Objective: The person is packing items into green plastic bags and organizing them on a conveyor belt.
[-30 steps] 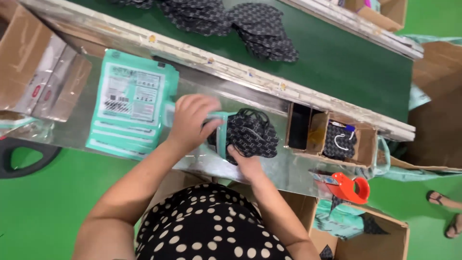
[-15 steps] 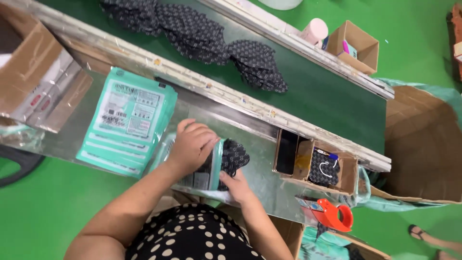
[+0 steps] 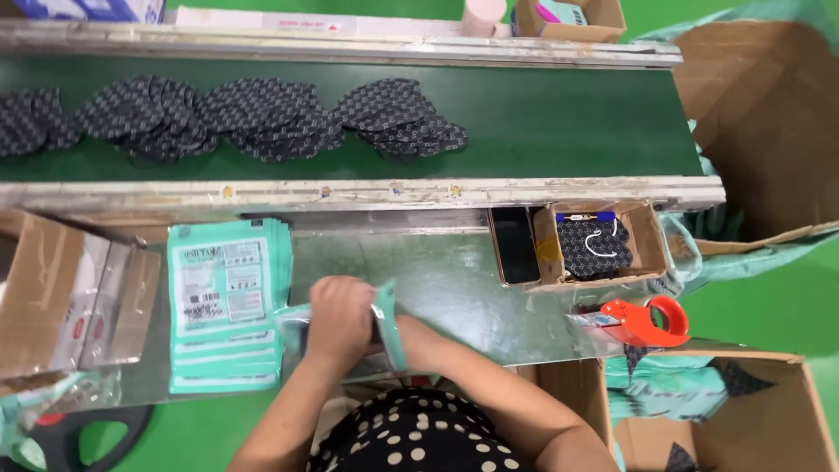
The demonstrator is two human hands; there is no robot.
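In the lower middle of the frame, a teal plastic pouch (image 3: 385,325) is held between both hands just above the metal desk (image 3: 454,271). The left hand (image 3: 339,320) is closed around the pouch from the left side, probably to keep it steady. The right hand (image 3: 411,336) is mostly hidden behind the pouch, so its grip cannot be told. The pouch is seen nearly edge-on, and its long axis runs from the upper to the lower part of the frame. A stack of flat teal pouches (image 3: 225,306) is laid just left of the hands, within easy reach. Dark patterned masks (image 3: 253,114) are spread on the green conveyor belt (image 3: 568,122) above.
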